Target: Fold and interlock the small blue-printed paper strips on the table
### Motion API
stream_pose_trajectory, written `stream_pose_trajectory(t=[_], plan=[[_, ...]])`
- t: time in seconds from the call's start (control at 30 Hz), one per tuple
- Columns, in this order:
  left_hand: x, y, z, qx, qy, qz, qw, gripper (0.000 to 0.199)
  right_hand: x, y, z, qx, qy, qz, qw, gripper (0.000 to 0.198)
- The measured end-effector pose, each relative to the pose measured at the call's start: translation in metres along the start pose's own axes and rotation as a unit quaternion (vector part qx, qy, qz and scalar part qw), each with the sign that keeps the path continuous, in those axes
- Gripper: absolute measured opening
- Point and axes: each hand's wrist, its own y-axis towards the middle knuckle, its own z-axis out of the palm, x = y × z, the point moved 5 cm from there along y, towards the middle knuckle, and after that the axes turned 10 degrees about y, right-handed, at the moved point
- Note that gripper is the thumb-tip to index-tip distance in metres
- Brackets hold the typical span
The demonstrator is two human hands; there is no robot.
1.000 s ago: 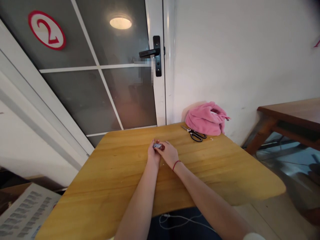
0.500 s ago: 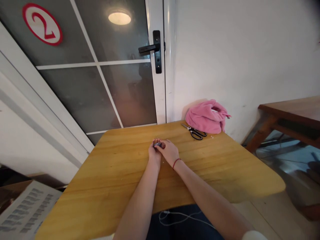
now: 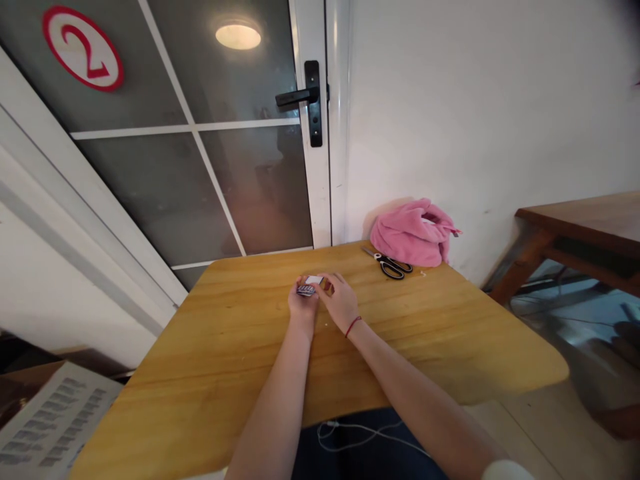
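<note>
The bare left grip (image 3: 302, 309) cradled a small, flat, blue-and-white patterned rectangular piece (image 3: 305, 291) above the yellow-brown wooden surface (image 3: 215, 333). Just beyond, a small, flat, white-faced rectangular piece (image 3: 314, 280) was pinched at the thumb of the bare right grip (image 3: 341, 302). Fingers covered both pieces' edges; printed detail was illegible.

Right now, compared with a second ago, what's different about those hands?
The left fingers, holding a small patterned piece, have shifted slightly left, away from the right fingers, where a pale flat piece now shows. Nothing was visibly let go. The scissors and pink fabric bundle stayed put.
</note>
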Motion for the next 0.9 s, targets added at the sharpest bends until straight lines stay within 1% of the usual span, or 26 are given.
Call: stream_pose_trajectory(t=[0.13, 0.23, 0.33, 0.43, 0.57, 0.63, 0.7, 0.77, 0.83, 0.9], plan=[[0.018, -0.015, 0.017, 0.067, 0.005, -0.021, 0.998, 0.033, -0.009, 0.002, 0.003, 0.014, -0.014, 0.034, 0.999, 0.029], [0.028, -0.021, 0.026, 0.093, 0.034, -0.035, 0.994, 0.029, -0.018, 0.005, 0.007, 0.024, -0.02, 0.054, 0.998, 0.026], [0.031, -0.021, 0.027, 0.085, 0.039, -0.047, 0.994, 0.027, -0.023, 0.005, 0.008, 0.028, -0.034, 0.068, 0.997, 0.028], [0.029, -0.017, 0.024, 0.063, 0.026, -0.053, 0.996, 0.024, -0.023, 0.005, 0.008, 0.032, -0.044, 0.068, 0.996, 0.03], [0.014, -0.01, 0.016, 0.012, -0.021, -0.031, 0.999, 0.024, -0.016, 0.003, 0.006, 0.026, -0.048, 0.05, 0.997, 0.029], [0.006, -0.006, 0.011, -0.014, -0.042, -0.014, 0.999, 0.025, -0.012, 0.003, 0.003, 0.008, -0.041, 0.038, 0.998, 0.029], [0.001, -0.003, 0.007, -0.024, -0.045, -0.009, 0.999, 0.025, -0.008, 0.002, -0.001, -0.012, -0.027, 0.019, 0.999, 0.03], [0.001, -0.003, 0.006, -0.01, -0.032, -0.016, 0.999, 0.023, -0.005, 0.001, -0.003, -0.029, -0.013, -0.002, 0.999, 0.03], [0.007, -0.006, 0.01, 0.023, -0.005, -0.031, 0.999, 0.022, -0.005, 0.001, -0.003, -0.034, -0.004, -0.009, 0.999, 0.03], [0.018, -0.01, 0.015, 0.063, 0.024, -0.05, 0.997, 0.024, -0.01, 0.002, 0.0, -0.023, 0.003, -0.005, 1.0, 0.03]])
